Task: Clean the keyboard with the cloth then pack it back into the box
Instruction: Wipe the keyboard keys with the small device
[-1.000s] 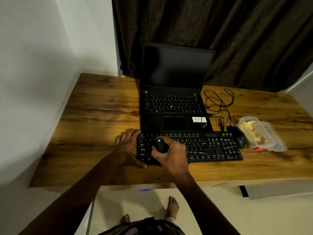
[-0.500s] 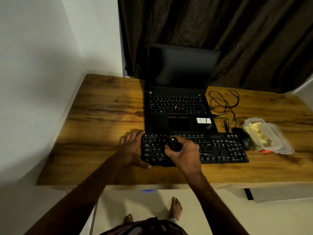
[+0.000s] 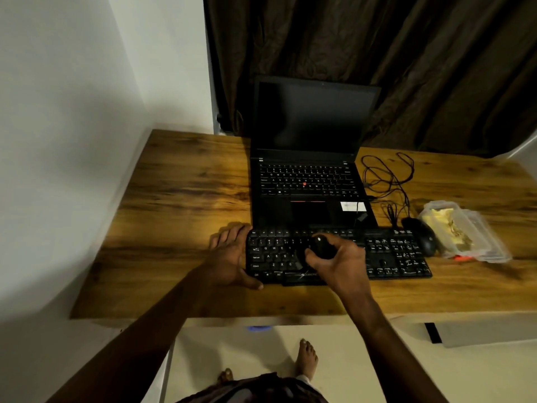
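A black keyboard [image 3: 398,257] lies on the wooden table [image 3: 180,213], just in front of an open laptop. My left hand [image 3: 229,257] holds its left end, fingers at the back corner and thumb along the front edge. My right hand [image 3: 343,263] grips a small dark rounded object [image 3: 321,247] and presses it on the keys left of the keyboard's middle. Whether that object is the cloth, I cannot tell. No box is in view.
The black laptop [image 3: 308,181] stands open with a dark screen. Right of the keyboard sit a black mouse [image 3: 422,238] and a clear plastic container [image 3: 465,231]. A tangled black cable [image 3: 386,181] lies behind them. A wall borders the table's left side.
My right hand has slid the dark object rightward over the keys, from the keyboard's left part toward its middle. My left hand has kept its hold on the left end.
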A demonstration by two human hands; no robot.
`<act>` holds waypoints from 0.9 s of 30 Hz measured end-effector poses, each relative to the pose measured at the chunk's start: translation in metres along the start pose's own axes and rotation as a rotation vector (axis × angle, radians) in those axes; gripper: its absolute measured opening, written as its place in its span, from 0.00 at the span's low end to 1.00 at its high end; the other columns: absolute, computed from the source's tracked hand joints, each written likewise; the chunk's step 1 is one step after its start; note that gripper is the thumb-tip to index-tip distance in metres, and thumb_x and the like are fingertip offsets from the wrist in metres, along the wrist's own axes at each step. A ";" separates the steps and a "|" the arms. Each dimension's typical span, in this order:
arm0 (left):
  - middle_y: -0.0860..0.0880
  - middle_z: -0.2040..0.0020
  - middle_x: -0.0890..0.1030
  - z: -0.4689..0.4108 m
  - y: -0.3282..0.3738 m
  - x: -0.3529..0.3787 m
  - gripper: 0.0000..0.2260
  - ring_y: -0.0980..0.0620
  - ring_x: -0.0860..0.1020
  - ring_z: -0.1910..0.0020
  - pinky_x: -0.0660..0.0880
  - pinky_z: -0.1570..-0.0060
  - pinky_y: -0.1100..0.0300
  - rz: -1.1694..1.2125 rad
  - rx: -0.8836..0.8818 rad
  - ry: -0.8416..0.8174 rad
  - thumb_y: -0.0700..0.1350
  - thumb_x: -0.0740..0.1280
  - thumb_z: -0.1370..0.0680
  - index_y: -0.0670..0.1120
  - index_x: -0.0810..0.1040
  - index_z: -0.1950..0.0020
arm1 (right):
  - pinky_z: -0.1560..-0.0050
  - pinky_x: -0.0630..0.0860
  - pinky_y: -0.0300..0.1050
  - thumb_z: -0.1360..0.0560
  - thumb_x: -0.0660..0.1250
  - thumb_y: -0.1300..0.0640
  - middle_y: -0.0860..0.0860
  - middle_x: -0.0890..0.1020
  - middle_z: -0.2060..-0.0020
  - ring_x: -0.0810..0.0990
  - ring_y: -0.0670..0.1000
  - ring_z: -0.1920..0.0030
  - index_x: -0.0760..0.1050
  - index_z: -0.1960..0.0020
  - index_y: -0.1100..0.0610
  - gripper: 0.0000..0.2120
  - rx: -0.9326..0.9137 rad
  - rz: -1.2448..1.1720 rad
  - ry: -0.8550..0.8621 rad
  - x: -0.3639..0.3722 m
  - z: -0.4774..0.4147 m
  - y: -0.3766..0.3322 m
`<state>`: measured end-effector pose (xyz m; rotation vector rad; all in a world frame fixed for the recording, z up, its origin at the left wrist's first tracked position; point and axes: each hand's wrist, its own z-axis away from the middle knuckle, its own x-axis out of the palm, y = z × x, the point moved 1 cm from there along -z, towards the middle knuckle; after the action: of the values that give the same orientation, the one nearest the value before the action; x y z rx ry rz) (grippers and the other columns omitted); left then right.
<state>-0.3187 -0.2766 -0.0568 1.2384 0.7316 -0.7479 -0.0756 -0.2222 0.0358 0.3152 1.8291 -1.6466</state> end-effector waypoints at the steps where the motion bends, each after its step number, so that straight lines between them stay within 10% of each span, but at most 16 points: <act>1: 0.53 0.23 0.54 0.000 0.000 0.000 0.65 0.49 0.51 0.24 0.48 0.25 0.47 0.007 -0.002 -0.001 0.72 0.74 0.51 0.54 0.48 0.20 | 0.60 0.81 0.35 0.30 0.76 0.58 0.44 0.83 0.64 0.82 0.42 0.61 0.80 0.59 0.47 0.08 -0.004 0.018 0.000 0.000 0.000 0.001; 10: 0.53 0.23 0.52 0.000 0.008 -0.005 0.65 0.49 0.50 0.23 0.46 0.25 0.50 -0.019 -0.023 -0.023 0.68 0.79 0.48 0.53 0.47 0.20 | 0.63 0.82 0.51 0.30 0.75 0.57 0.50 0.84 0.65 0.83 0.49 0.65 0.82 0.58 0.52 0.02 -0.017 -0.085 -0.086 0.022 0.002 -0.015; 16: 0.53 0.23 0.52 0.000 0.013 -0.008 0.65 0.47 0.51 0.24 0.48 0.25 0.48 -0.027 -0.053 -0.052 0.67 0.79 0.47 0.53 0.46 0.20 | 0.62 0.75 0.25 0.30 0.76 0.60 0.39 0.81 0.64 0.80 0.33 0.62 0.78 0.60 0.43 0.13 0.003 -0.032 -0.001 -0.015 0.002 0.006; 21: 0.51 0.22 0.52 0.000 0.019 -0.010 0.68 0.45 0.50 0.23 0.52 0.24 0.43 -0.052 -0.086 -0.080 0.65 0.81 0.48 0.51 0.44 0.19 | 0.58 0.81 0.38 0.30 0.75 0.56 0.49 0.83 0.63 0.82 0.46 0.60 0.82 0.57 0.53 0.04 -0.061 0.023 -0.044 0.002 0.002 0.002; 27: 0.53 0.20 0.40 -0.002 0.039 -0.013 0.67 0.44 0.44 0.21 0.50 0.23 0.48 -0.147 -0.100 -0.144 0.58 0.83 0.43 0.52 0.37 0.20 | 0.59 0.77 0.27 0.30 0.76 0.58 0.41 0.82 0.63 0.81 0.35 0.60 0.81 0.58 0.45 0.09 -0.032 -0.042 -0.057 -0.009 0.001 0.002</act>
<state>-0.2945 -0.2667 -0.0252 1.0378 0.7378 -0.9007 -0.0675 -0.2203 0.0390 0.2152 1.8285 -1.6363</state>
